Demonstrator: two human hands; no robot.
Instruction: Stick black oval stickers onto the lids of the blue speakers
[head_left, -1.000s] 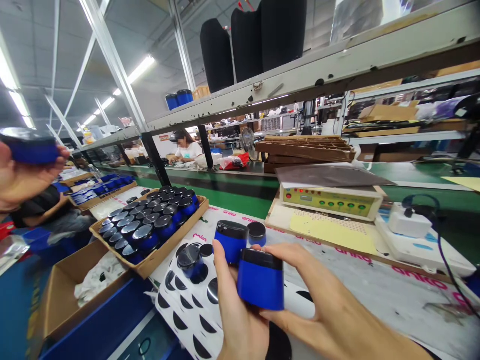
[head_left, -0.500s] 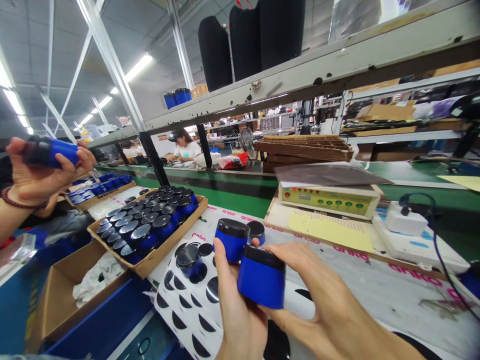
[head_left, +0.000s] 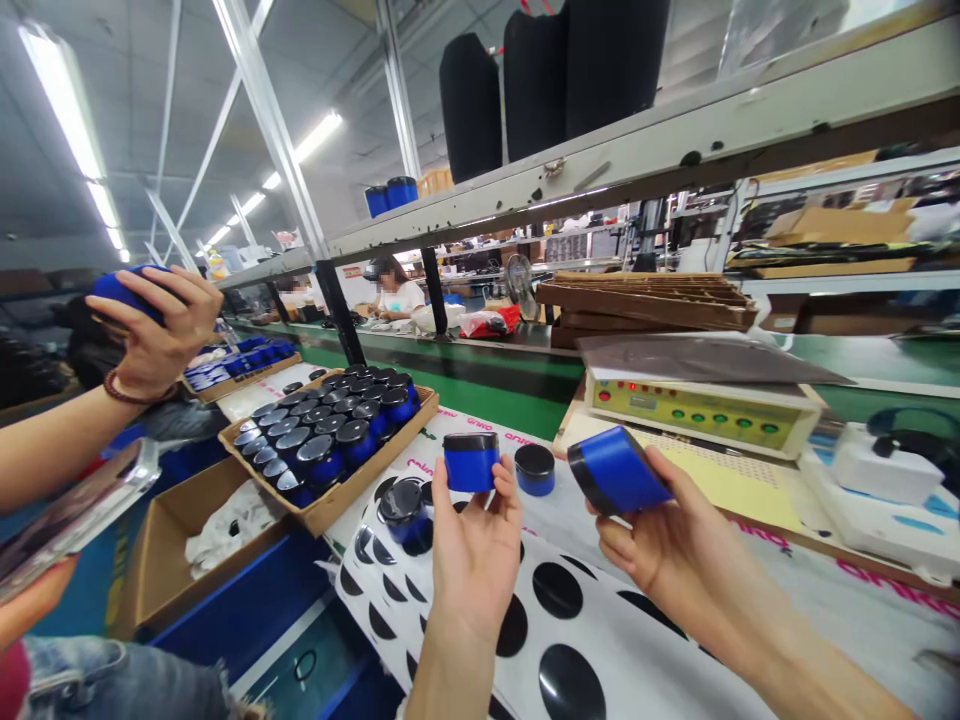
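Note:
My left hand (head_left: 476,560) is closed around a short blue cylinder with a black top (head_left: 471,465), held upright above the bench. To its right, my right hand (head_left: 675,540) grips a second blue cylinder (head_left: 619,472) by its side, tilted so that its black end points left. Between the two hands, a third blue cylinder with a glossy black top (head_left: 535,470) stands on the bench. Another one (head_left: 403,510) stands left of my left hand on a white sheet of black round stickers (head_left: 525,570). Some stickers are hidden behind my hands and forearms.
A cardboard tray (head_left: 322,515) full of black-topped blue cylinders stands to the left. Another person's hand (head_left: 161,325) raises a blue cylinder, and a phone (head_left: 82,515) is held below it. A yellowish control box (head_left: 697,405) and a white power strip (head_left: 885,510) lie right.
My hands have moved apart; the right one has carried its cylinder right and tilted it. The other person's raised hand has turned, and a phone has come into view. The camera view has shifted left.

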